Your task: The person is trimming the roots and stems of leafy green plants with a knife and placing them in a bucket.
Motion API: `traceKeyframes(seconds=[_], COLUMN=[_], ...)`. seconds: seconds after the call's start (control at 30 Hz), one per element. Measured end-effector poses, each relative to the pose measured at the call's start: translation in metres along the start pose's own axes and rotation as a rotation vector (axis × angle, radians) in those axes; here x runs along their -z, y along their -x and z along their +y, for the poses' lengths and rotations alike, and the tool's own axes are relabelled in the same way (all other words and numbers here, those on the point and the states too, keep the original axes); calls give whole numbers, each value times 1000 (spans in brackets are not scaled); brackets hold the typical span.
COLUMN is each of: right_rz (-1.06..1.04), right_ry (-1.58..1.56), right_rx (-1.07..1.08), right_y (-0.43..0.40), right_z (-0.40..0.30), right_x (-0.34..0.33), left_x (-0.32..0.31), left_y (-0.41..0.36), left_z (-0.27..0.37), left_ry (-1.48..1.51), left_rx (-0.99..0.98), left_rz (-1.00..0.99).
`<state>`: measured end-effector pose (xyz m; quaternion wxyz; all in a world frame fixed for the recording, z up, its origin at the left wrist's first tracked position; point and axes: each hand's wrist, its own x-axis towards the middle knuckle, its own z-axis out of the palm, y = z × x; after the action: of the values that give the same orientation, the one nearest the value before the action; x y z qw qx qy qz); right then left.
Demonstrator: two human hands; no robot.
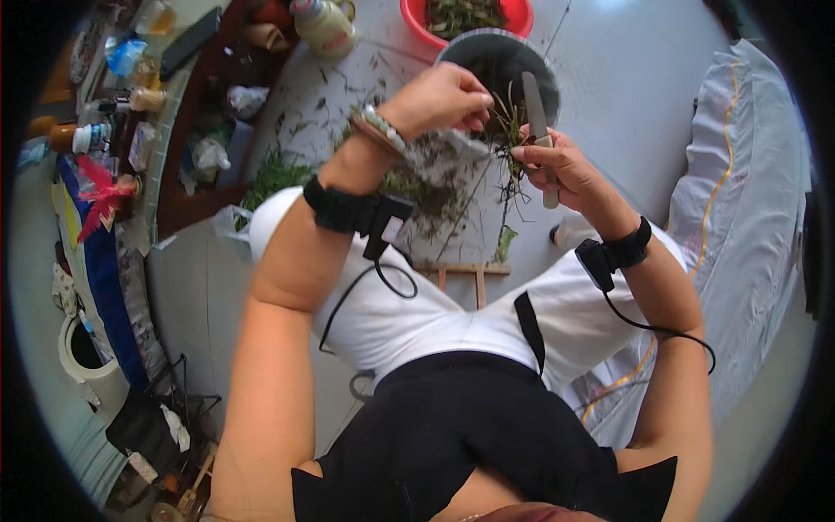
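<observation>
My right hand (pixel 554 166) grips a knife (pixel 535 104) with a toothed-looking blade pointing up and a pale handle. The same hand pinches a small bunch of thin plant stems with dark roots (pixel 509 163) beside the blade. Just left of the stems is my left hand (pixel 447 101), its fingertips drawn together; whether they hold a strand is too small to tell. Beyond both hands stands a grey bucket (pixel 553 78), its inside dark and partly covered by the stems. Below the left forearm, dirt and plant scraps (pixel 430 196) lie heaped on the floor.
A red basin (pixel 411 23) of cut greens adjoins the bucket's far side. Fresh greens (pixel 280 173) lie left, by a plastic bag (pixel 233 225). A glass jar (pixel 325 29) and cluttered wooden cabinet (pixel 176 189) stand left. A cloth-covered piece of furniture (pixel 737 176) is right.
</observation>
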<state>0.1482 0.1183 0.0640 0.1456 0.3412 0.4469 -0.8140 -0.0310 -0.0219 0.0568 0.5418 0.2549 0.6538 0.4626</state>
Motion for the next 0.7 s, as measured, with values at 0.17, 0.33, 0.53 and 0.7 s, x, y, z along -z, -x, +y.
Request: traceKeyframes(seconds=[0.17,0.33,0.53,0.7], right_rz=[183,202,234,151], right_ry=[169,356,399,200], right_rx=[378,508,572,437], right_y=[-19,-41,-56,-51], right_z=[-44,-48,-49,-59], right_x=[9,11,18,18], left_x=[-17,-25,-27,-28], left_y=[-24,-39,-56,-56], left_z=[19,22,17,17], left_ry=[298,224,361,454], left_rx=[-235,-371,-268,-264], left_rz=[195,242,322,468])
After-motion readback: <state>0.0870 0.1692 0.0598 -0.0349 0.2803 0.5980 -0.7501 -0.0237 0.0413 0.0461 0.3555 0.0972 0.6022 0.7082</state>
